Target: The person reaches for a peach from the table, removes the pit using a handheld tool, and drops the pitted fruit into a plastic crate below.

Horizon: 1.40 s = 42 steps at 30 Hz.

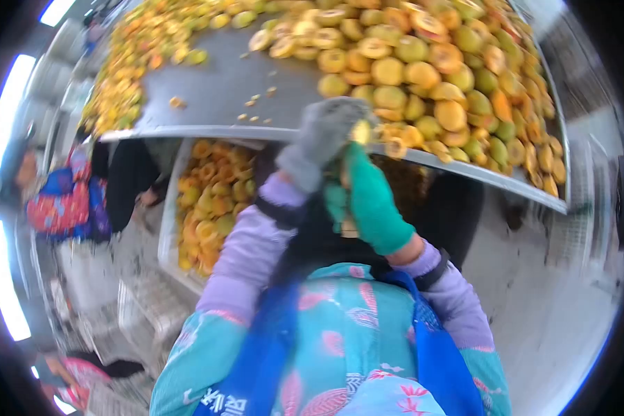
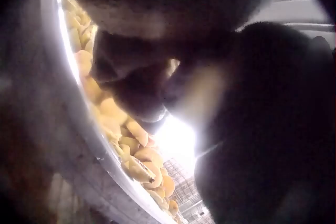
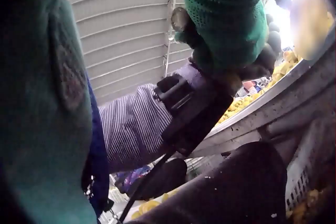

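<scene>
In a grey glove, the left hand [image 1: 329,135] holds a yellow fruit piece [image 1: 360,132] at the tray's front edge. Against it, just to the right, is the green-gloved right hand [image 1: 378,204], its fingers curled round a tool whose pale handle end [image 1: 349,228] sticks out below. The tool's working end is hidden between the hands. In the right wrist view the green glove [image 3: 226,22] is curled, with a round handle end [image 3: 179,19] beside it. Dark, blurred hand shapes fill much of the left wrist view, where I cannot tell the fingers' hold.
Halved orange fruit [image 1: 451,114] is heaped on the right of the metal tray [image 1: 222,83]; smaller pieces [image 1: 118,97] lie at its left. Under the front edge stands a crate [image 1: 168,232] of fruit. Another person [image 1: 62,201] sits at the far left, and stacked crates [image 1: 149,312] stand lower left.
</scene>
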{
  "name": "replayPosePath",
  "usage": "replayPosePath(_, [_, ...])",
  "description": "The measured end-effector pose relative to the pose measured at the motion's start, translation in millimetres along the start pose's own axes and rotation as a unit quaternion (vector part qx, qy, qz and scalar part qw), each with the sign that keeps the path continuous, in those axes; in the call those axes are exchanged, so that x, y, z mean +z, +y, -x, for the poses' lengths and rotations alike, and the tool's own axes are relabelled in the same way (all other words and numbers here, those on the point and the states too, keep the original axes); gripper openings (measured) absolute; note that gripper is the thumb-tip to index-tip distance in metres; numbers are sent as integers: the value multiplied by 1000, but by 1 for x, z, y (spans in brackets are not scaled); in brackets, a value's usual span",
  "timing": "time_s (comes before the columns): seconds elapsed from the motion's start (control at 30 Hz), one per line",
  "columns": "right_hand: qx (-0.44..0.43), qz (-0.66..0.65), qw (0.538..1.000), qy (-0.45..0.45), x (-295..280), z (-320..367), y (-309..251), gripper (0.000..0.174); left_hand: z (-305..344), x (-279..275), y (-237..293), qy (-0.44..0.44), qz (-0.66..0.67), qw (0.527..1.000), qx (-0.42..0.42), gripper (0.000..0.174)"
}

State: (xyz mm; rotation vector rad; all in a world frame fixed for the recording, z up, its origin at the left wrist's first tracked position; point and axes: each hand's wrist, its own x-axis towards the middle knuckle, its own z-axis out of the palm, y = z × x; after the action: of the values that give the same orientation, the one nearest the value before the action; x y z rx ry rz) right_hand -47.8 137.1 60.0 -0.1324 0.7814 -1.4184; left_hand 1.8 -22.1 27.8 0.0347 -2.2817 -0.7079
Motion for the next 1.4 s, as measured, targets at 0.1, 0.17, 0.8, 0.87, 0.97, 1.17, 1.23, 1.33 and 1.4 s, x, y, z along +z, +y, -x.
replayPosePath(0.1, [28,-93,994,-59,3,1,-9,46,-7,3,24,39,376,863,-336,20])
replayPosePath(0.17, [14,32,999,9,-1,-3,-8,46,-13,4,30,64,423,814,-392,20])
replayPosePath(0.8, [151,-107,982,18,-36,-11,-41,41,141,-193,-53,-40,-397,741,-540,32])
replayPosePath(0.87, [164,-104,980,36,-29,-7,-43,40,77,-198,-46,31,-337,790,-512,32])
replayPosePath(0.97, [142,-24,988,57,-22,-18,-47,39,-12,-182,-155,65,-190,929,-312,30])
replayPosePath(1.17, [92,150,979,101,-2,-12,-72,33,-77,-119,-282,-274,-305,858,-310,52])
replayPosePath(1.23, [66,177,979,80,-3,-13,-82,31,-91,-135,-218,-305,-335,805,-382,53])
replayPosePath(1.33, [-30,285,955,74,1,-32,-74,27,-48,-143,-203,-179,-177,835,-490,47])
replayPosePath(1.4, [-253,451,853,69,-2,-53,-57,25,-33,-140,-153,-80,23,837,-540,44])
